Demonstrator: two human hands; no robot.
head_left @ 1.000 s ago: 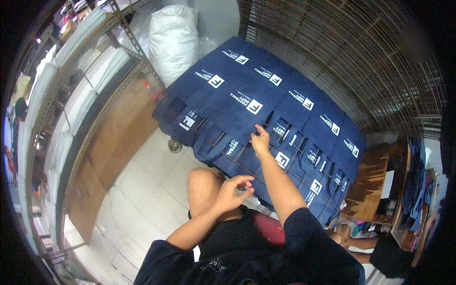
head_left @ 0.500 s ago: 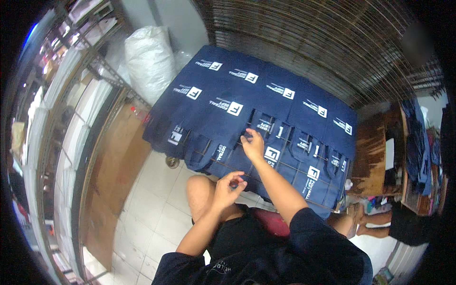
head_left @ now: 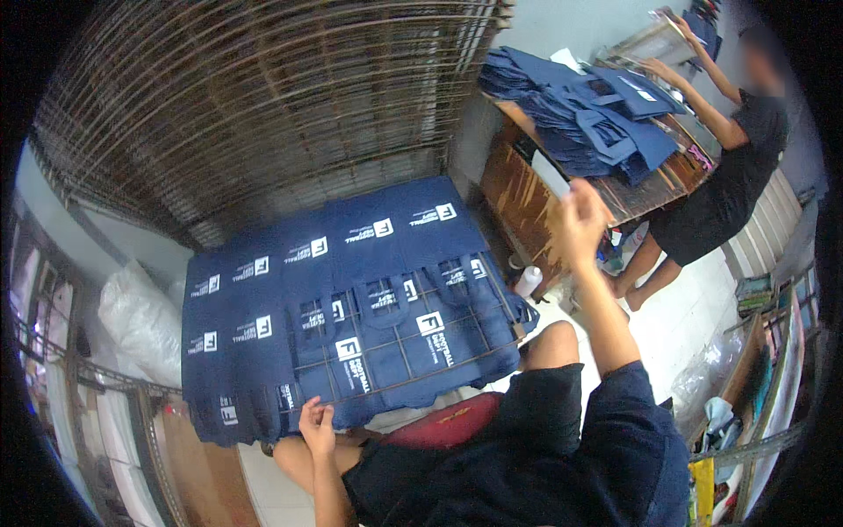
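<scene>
Navy fabric bags with white prints lie in overlapping rows on a wire rack in front of me. Along the rack's near edge, thin metal bars cross over the bags. My left hand is just off this near edge, fingers loosely bent and holding nothing that I can see. Raised to the right of the rack, my right hand is slightly blurred; its fingers are half curled and apart, and no object shows in them. Behind it stands a worn wooden table bearing a pile of navy bags.
More wire racks slant up behind the bags. A person at the wooden table grips a framed screen. A white bottle stands beside the rack, a white plastic sack at the left. I sit on a red seat.
My view has swung right, bringing the wooden table and the person into sight. My right hand has left the bags and risen to the right. My left hand stays near the rack's front edge.
</scene>
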